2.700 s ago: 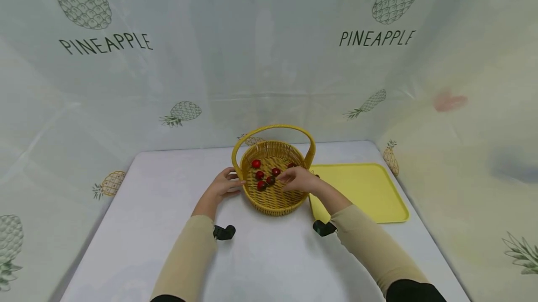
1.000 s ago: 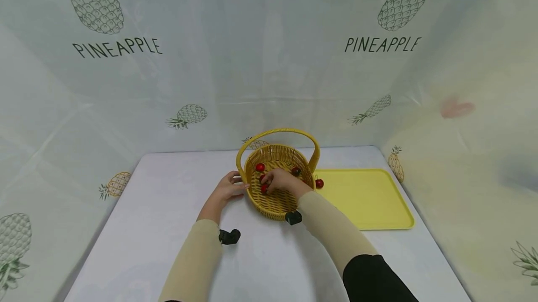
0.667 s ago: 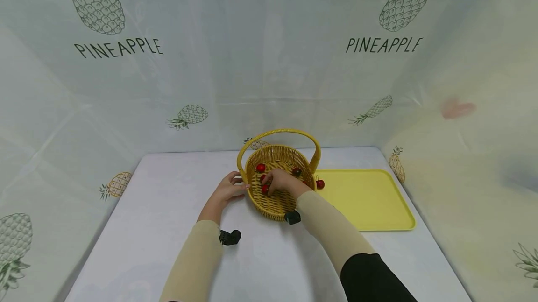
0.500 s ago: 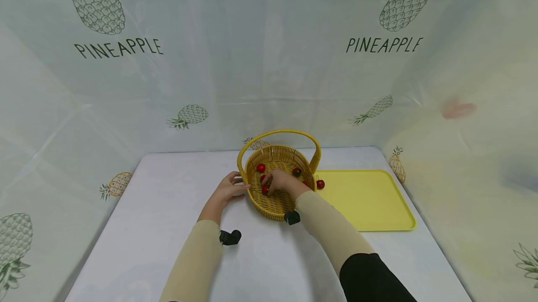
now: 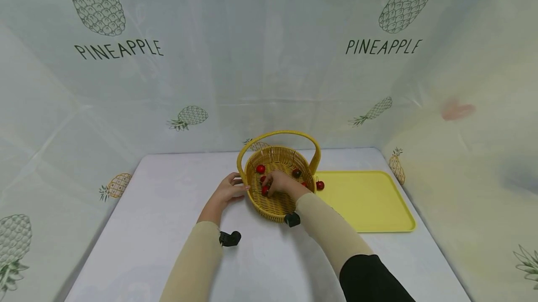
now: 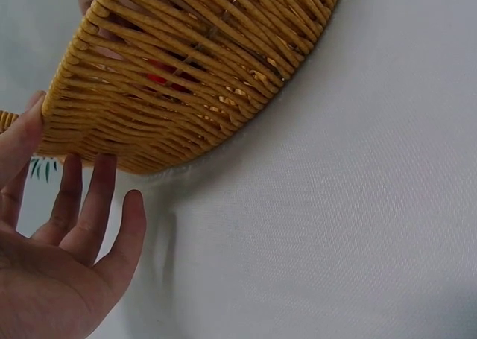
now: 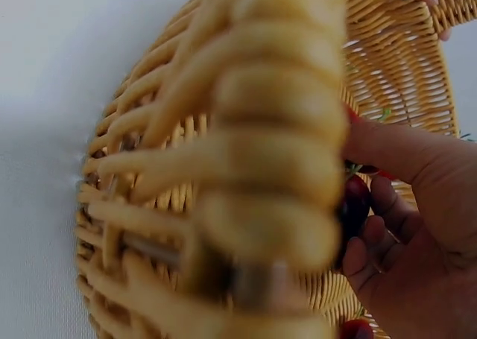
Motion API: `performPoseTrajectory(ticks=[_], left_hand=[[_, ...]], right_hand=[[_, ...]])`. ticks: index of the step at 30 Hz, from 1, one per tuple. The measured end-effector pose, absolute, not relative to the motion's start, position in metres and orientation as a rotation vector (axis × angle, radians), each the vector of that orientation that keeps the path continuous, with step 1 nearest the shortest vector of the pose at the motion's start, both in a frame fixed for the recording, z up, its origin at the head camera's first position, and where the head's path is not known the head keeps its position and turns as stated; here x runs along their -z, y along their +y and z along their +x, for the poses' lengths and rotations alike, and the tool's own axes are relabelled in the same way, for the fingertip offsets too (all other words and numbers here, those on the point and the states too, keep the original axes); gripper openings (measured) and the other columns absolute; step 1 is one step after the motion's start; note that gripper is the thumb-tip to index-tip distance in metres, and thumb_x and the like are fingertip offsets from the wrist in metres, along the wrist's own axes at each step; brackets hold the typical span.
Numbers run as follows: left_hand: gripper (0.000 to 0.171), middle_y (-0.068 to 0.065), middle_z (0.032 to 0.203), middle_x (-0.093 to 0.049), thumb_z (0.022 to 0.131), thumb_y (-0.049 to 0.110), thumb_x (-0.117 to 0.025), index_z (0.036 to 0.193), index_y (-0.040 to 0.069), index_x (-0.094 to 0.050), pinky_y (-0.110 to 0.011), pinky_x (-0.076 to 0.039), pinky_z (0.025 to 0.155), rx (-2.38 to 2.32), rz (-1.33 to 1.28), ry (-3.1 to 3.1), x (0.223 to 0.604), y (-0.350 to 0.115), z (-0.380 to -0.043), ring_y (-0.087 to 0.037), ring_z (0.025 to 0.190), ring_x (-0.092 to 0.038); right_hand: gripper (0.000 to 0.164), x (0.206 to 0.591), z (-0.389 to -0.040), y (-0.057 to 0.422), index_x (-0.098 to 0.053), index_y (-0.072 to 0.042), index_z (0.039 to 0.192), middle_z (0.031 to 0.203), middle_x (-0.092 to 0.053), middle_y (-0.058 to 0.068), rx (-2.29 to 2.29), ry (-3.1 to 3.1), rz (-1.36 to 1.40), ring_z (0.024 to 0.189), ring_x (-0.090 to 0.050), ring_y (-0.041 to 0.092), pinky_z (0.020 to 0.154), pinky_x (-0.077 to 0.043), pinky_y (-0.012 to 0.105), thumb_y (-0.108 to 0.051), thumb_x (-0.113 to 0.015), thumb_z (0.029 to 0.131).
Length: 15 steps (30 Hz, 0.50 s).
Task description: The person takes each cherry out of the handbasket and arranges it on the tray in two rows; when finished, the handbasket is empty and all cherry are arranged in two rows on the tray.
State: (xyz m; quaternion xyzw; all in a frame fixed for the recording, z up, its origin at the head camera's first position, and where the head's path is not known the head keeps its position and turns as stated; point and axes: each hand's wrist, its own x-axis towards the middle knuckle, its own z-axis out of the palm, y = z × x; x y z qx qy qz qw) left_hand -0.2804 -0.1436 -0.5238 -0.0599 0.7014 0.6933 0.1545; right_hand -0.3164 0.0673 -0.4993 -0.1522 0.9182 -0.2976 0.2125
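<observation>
A round yellow wicker basket (image 5: 269,213) with a tall arched handle (image 5: 286,132) stands on the white table, holding several dark red cherries. My left hand (image 5: 229,187) holds the basket's left side. In the left wrist view, its thumb lies at the rim (image 6: 63,74) and the fingers spread below against the woven wall. Inside the basket, my right hand (image 5: 282,181) reaches among the cherries at the left. The right wrist view shows its curled fingers and thumb at a dark cherry (image 7: 355,205), partly hidden by the blurred rim. Another cherry (image 5: 260,169) lies farther back.
A yellow tray (image 5: 370,199) lies right of the basket, partly under my right sleeve. One cherry (image 5: 320,185) sits at the tray's left edge, just outside the basket. A curtain printed with pineapples (image 5: 193,115) hangs behind the table.
Compared with 2.7 seconds ago, my right hand has moved left and down onto the left-side cherries, uncovering the one by the tray. Over the last second both hands stay nearly still.
</observation>
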Motion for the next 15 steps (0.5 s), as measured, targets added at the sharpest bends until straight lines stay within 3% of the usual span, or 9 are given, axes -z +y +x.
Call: performPoseTrajectory(ticks=[15], left_hand=[[0.052,-0.023,0.142,-0.043,0.089,0.0,-0.069,0.136,0.006,-0.047,-0.058,-0.043,0.097,-1.982,-0.182,1.998,0.525,-0.143,-0.28,-0.041,0.123,-0.049]], right_hand=[[0.03,0.485,-0.309,0.089,-0.072,-0.009,0.108,0.1,-0.065,0.001,1.001,2.505,-0.409,0.09,-0.058,0.016,0.079,-0.052,0.031,-0.007,-0.082,0.079]])
